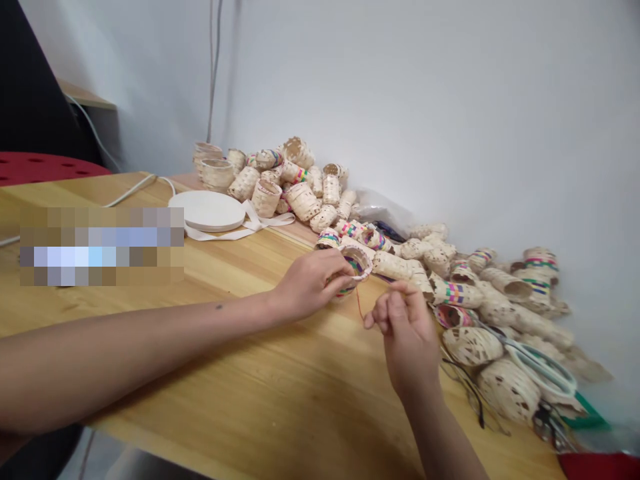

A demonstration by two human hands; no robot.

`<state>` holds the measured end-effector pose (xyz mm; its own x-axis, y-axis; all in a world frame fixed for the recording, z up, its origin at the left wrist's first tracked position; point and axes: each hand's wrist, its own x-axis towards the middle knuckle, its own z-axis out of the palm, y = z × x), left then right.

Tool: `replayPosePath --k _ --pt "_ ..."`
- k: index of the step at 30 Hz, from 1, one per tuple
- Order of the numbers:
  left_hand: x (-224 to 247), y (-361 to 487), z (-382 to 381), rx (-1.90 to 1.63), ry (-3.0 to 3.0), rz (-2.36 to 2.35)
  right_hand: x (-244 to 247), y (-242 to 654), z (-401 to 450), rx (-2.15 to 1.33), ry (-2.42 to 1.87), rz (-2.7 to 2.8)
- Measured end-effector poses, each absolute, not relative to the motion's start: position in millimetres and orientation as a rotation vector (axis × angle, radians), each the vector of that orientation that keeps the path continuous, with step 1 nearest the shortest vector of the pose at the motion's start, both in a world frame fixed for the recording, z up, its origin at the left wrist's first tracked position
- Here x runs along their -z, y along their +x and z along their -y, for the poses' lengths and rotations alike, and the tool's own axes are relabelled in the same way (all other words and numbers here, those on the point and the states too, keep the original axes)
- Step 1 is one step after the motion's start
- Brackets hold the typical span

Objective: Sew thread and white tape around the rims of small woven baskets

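My left hand (311, 283) grips a small woven bark basket (356, 265) with a pale rim and coloured bands, its open end tilted toward me. A thin red thread (359, 303) hangs from the basket's lower edge. My right hand (406, 333) is just right of the basket, not touching it, with thumb and forefinger pinched on a fine strand of that thread. Both hands are above a light wooden table (260, 373).
Several woven baskets with coloured bands are piled along the wall, close beyond my hands. A white ribbon roll (207, 211) sits at the back left. White-handled scissors (543, 370) lie on the right-hand baskets. A red stool (45, 168) stands past the table's left edge.
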<state>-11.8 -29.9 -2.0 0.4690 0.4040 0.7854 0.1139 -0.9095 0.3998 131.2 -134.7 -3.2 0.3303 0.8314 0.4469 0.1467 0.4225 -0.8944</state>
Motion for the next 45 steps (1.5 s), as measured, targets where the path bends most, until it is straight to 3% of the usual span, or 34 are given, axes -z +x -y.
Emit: replayPosePath --k 7,24,45 --pt "5 -10 38 -1.508 2.555 -0.255 5 137 125 -0.523 -1.386 1.102" --pt "10 -10 37 -1.468 2.486 -0.343 6 127 132 -0.16 -1.523 1.379" --pt "2 -14 29 -1.493 2.364 -0.445 2 134 133 -0.179 -1.631 1.393"
